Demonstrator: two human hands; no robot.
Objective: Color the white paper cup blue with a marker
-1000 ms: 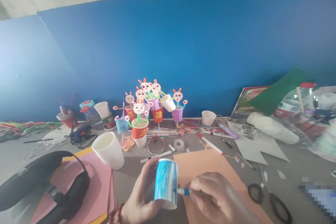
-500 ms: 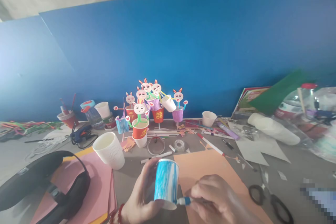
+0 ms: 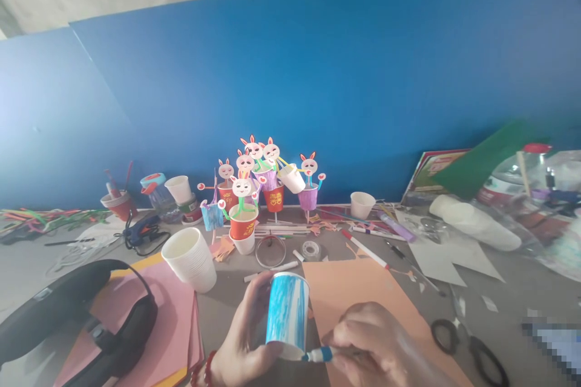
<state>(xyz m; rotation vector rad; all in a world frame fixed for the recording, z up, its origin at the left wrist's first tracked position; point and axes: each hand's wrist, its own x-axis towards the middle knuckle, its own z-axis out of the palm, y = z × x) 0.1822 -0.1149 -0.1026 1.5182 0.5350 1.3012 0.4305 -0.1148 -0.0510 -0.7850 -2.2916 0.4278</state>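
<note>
A paper cup [image 3: 285, 311], streaked with blue and showing a pale strip down its right side, is wrapped by the fingers and thumb of my left hand [image 3: 247, 335]. It is held a little tilted over the table. My right hand [image 3: 374, 338] pinches a blue marker [image 3: 321, 354], its tip against the cup's lower right edge. Under my right hand lies an orange paper sheet [image 3: 349, 287]. Behind the cup stand several rabbit-faced figures made of paper cups, the nearest a red cup figure [image 3: 242, 221].
Left of my hands are a stack of white cups [image 3: 190, 260], pink paper sheets [image 3: 177, 320] and a black headset [image 3: 122, 338]. To the right lie scissors [image 3: 458, 335], a red marker [image 3: 367, 249] and cut white paper [image 3: 436, 260]. A tape roll [image 3: 311, 249] rests beyond the cup.
The marker tip has shifted slightly left and down along the cup's lower edge. My left hand keeps the cup in nearly the same position.
</note>
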